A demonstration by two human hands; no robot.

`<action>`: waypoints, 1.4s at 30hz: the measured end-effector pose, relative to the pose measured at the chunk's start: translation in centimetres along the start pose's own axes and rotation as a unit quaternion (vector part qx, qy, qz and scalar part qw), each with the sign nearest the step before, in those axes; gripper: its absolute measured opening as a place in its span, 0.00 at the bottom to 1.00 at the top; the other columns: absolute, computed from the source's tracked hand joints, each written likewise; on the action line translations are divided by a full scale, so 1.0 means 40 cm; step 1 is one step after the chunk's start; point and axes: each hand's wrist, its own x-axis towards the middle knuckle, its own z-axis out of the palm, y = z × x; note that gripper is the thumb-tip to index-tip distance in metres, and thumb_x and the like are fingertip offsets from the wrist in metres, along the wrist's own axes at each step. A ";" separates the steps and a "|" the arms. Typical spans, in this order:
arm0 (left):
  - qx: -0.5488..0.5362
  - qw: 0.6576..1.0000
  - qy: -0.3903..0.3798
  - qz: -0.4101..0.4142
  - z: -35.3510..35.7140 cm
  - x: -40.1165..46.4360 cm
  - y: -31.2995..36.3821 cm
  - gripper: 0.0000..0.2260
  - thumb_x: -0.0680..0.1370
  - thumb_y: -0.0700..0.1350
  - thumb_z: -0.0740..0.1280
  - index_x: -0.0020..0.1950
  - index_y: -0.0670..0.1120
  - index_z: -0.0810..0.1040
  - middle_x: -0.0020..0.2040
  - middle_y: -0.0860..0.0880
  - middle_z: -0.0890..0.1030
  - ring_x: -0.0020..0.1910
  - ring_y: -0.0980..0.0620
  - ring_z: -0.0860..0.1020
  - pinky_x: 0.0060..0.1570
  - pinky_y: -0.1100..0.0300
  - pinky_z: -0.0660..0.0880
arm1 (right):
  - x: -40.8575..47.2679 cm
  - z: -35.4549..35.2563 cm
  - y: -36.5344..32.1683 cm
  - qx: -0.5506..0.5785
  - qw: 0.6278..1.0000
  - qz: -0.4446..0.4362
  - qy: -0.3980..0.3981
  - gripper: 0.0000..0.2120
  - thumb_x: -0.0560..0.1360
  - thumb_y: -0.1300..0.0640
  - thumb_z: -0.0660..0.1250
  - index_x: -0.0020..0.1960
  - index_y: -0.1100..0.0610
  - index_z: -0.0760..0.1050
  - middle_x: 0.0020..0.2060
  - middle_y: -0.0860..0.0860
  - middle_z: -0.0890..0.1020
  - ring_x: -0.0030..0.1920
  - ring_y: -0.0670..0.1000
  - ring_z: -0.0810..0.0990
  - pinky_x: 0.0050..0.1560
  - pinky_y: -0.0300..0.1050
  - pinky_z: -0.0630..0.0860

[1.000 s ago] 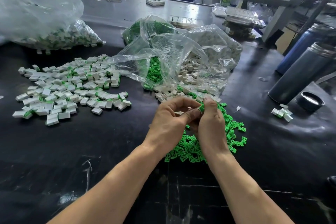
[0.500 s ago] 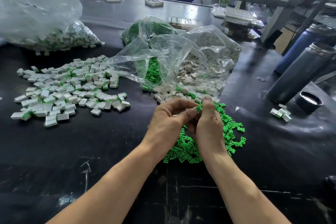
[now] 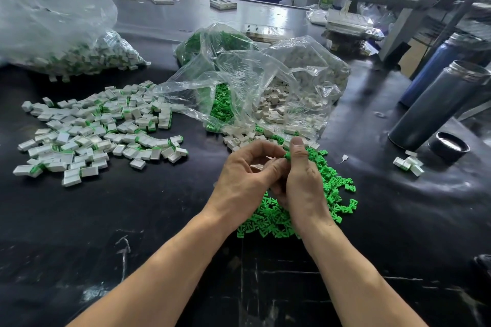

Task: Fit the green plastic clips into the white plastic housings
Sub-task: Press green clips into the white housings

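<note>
**Hands meet over the green pile**

At centre frame the left hand [image 3: 243, 180] and right hand [image 3: 301, 180] press together above a heap of loose green clips [image 3: 329, 188] on the black counter [image 3: 132, 220]. The right hand's thumb and fingers pinch one green clip [image 3: 287, 156]; the left hand's curled fingers hold a white housing [image 3: 257, 166], mostly hidden. Just behind, an open clear bag [image 3: 252, 87] spills clips and white housings. Finished pieces [image 3: 101, 130] spread at left; dark flasks [image 3: 438, 103] stand at right.
</note>
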 end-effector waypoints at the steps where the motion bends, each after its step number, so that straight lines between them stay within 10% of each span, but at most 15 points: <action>1: -0.006 1.000 -0.004 0.000 0.000 -0.001 0.003 0.03 0.80 0.38 0.71 0.53 0.42 0.81 0.43 0.33 0.83 0.36 0.44 0.82 0.38 0.57 0.80 | -0.003 -0.001 -0.005 -0.001 1.000 0.007 -0.001 0.37 0.84 0.33 0.49 0.28 0.50 0.82 0.20 0.48 0.73 0.20 0.45 0.68 0.21 0.35 0.64; 7: 0.010 1.000 -0.011 0.008 0.005 -0.007 0.003 0.03 0.80 0.39 0.70 0.52 0.41 0.80 0.36 0.42 0.83 0.33 0.48 0.83 0.36 0.60 0.79 | -0.003 -0.003 -0.010 -0.004 0.999 0.009 -0.039 0.37 0.85 0.36 0.47 0.28 0.44 0.83 0.23 0.44 0.80 0.24 0.39 0.78 0.23 0.33 0.71; 11: 0.028 1.000 -0.009 0.012 0.007 -0.007 0.005 0.02 0.80 0.40 0.71 0.52 0.44 0.82 0.41 0.44 0.83 0.36 0.50 0.82 0.39 0.55 0.79 | 0.010 -0.001 0.001 -0.015 1.000 -0.010 -0.020 0.27 0.81 0.37 0.49 0.41 0.38 0.86 0.40 0.50 0.89 0.43 0.52 0.89 0.48 0.59 0.85; 14: 0.037 0.999 -0.010 0.009 0.004 -0.007 0.008 0.03 0.80 0.39 0.71 0.53 0.44 0.82 0.46 0.40 0.83 0.38 0.51 0.82 0.39 0.60 0.79 | 0.014 -0.004 0.001 -0.033 0.999 -0.018 0.001 0.26 0.78 0.37 0.49 0.40 0.42 0.85 0.40 0.56 0.88 0.45 0.58 0.88 0.49 0.66 0.83; 21: 0.061 0.998 0.001 0.015 0.004 -0.003 0.008 0.05 0.78 0.39 0.74 0.53 0.45 0.83 0.52 0.45 0.85 0.49 0.48 0.86 0.44 0.57 0.83 | 0.013 -0.012 -0.008 -0.055 0.996 -0.059 0.044 0.26 0.81 0.42 0.49 0.36 0.37 0.82 0.30 0.43 0.84 0.32 0.41 0.82 0.32 0.40 0.76; 25: 0.050 0.998 0.005 0.027 0.000 -0.003 0.013 0.03 0.78 0.37 0.74 0.51 0.42 0.83 0.52 0.48 0.86 0.49 0.50 0.86 0.43 0.60 0.83 | 0.010 -0.008 -0.007 -0.042 0.995 -0.065 0.067 0.26 0.84 0.47 0.51 0.37 0.51 0.82 0.28 0.44 0.82 0.28 0.39 0.80 0.25 0.32 0.72; 28: 0.047 0.998 0.016 0.034 0.001 -0.006 0.016 0.02 0.78 0.37 0.73 0.50 0.42 0.83 0.50 0.51 0.87 0.47 0.54 0.86 0.39 0.65 0.81 | 0.005 0.003 -0.012 -0.054 0.993 -0.093 0.045 0.25 0.80 0.43 0.49 0.38 0.34 0.82 0.30 0.34 0.82 0.33 0.34 0.80 0.32 0.27 0.72; 37: 0.050 0.998 0.017 0.040 -0.001 -0.001 0.013 0.03 0.78 0.36 0.73 0.49 0.42 0.83 0.49 0.50 0.86 0.47 0.52 0.85 0.40 0.64 0.81 | 0.005 0.006 -0.018 -0.064 0.992 -0.092 0.052 0.26 0.81 0.44 0.50 0.35 0.30 0.81 0.30 0.33 0.82 0.35 0.33 0.80 0.33 0.26 0.71; 42: 0.063 0.997 0.015 0.049 -0.002 -0.001 0.015 0.04 0.76 0.34 0.73 0.48 0.41 0.84 0.48 0.48 0.86 0.47 0.51 0.85 0.39 0.64 0.81 | 0.004 0.005 0.000 -0.090 0.990 -0.092 0.063 0.27 0.80 0.43 0.49 0.42 0.47 0.86 0.36 0.42 0.86 0.40 0.39 0.84 0.39 0.34 0.78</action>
